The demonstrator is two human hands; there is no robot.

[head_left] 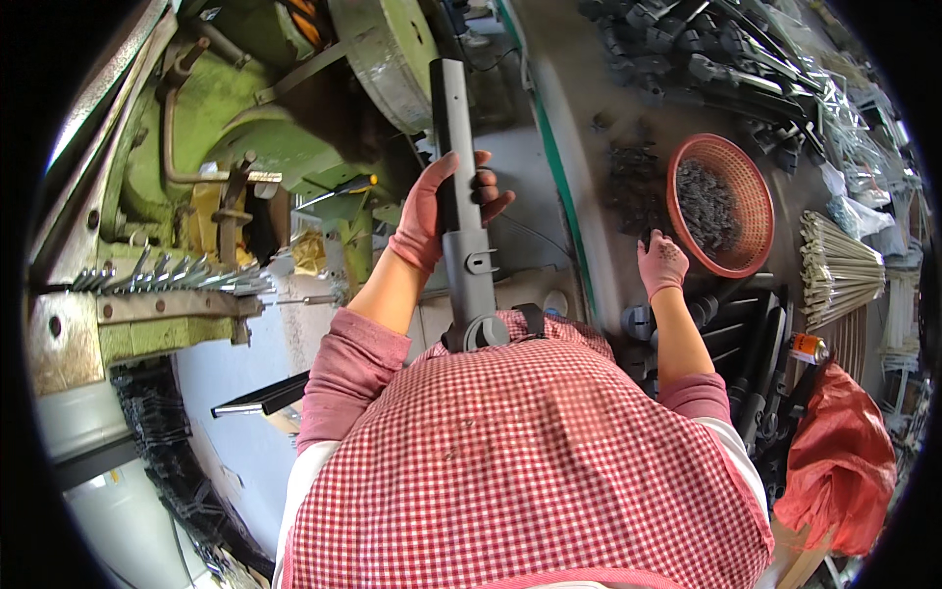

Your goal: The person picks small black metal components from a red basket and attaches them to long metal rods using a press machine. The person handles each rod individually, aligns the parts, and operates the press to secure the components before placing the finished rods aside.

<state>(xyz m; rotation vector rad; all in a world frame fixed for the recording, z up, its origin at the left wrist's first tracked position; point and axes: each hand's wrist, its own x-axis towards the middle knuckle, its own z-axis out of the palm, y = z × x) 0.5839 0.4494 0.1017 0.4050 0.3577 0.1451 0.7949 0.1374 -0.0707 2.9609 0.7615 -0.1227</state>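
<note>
My left hand [442, 211], in a pink glove with bare fingertips, is wrapped round a long grey and black metal tube [453, 118]. The tube stands nearly upright in the view. Its lower end sits in a grey plastic joint piece [471, 285] with a round knuckle close against my checked apron [510, 442]. To the right, my right hand [663, 263], gloved too, is at the edge of a pile of small black parts [636, 182] on the table. Its fingers are drawn together; what they hold is too small to make out.
A red plastic basket [721, 260] of small dark grey parts stands beside my right hand. Behind lie black fittings [706, 59]; a bundle of pale rods [839, 265], a can [809, 347] and a red bag [839, 461] are right. A green machine [265, 137] and a screwdriver [343, 187] are left.
</note>
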